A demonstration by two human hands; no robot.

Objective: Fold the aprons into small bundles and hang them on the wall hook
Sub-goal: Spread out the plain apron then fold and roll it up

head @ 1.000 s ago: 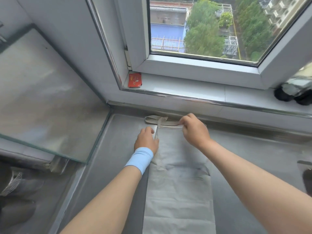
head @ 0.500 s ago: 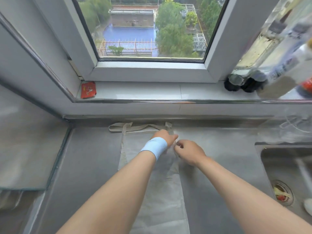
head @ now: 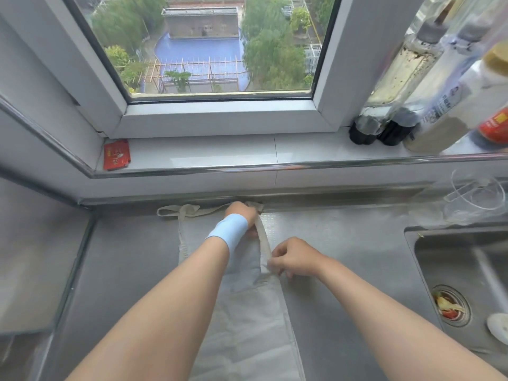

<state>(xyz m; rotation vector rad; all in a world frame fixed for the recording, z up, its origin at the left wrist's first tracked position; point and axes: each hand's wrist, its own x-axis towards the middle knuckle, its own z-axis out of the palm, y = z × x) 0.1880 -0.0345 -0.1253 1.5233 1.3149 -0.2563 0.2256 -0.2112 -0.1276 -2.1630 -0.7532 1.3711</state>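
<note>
Head view: a pale grey fabric apron (head: 247,312) lies flat down the middle of a brushed steel counter (head: 123,270), its bib at the back edge. The right hand (head: 297,257) pinches the apron's cream strap (head: 264,240) at the right border. The left hand (head: 242,215), fingers hidden, sits at the strap's far end, grip unclear. Folding looks barely begun; next, the strap likely needs tucking inward.
</note>
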